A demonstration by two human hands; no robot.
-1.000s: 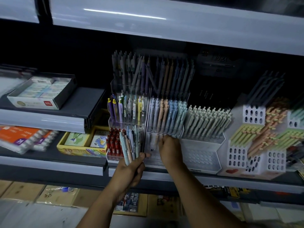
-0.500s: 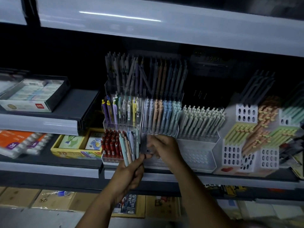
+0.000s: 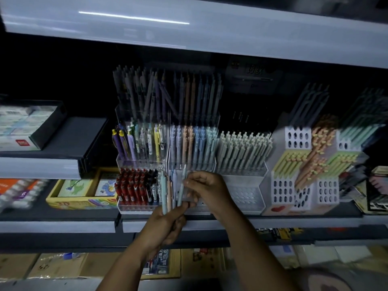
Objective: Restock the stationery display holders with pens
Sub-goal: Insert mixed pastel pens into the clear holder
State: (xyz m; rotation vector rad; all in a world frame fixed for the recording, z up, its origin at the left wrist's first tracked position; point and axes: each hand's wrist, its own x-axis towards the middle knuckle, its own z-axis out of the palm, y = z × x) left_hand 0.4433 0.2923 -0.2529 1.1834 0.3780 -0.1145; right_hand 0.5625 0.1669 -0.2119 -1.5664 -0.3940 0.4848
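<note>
A clear tiered acrylic holder (image 3: 144,162) stands on the shelf, its rows filled with coloured pens. Its lowest right compartment (image 3: 201,204) sits behind my hands. My left hand (image 3: 165,225) grips a small bunch of pastel pens (image 3: 168,192) upright in front of the holder's bottom row. My right hand (image 3: 205,190) pinches one pale blue pen (image 3: 182,185) from that bunch, near its upper half. A white perforated holder (image 3: 245,196) with cream pens stands just to the right.
Red and black pens (image 3: 134,185) fill the bottom left compartment. White honeycomb holders (image 3: 298,185) with green and orange pens stand at the right. A yellow box (image 3: 81,202) and an eraser box (image 3: 21,127) lie at the left. An upper shelf (image 3: 189,26) overhangs.
My right hand has come back from the lower right compartment to the bunch and taken hold of one pale blue pen. My left hand has stayed put with the bunch.
</note>
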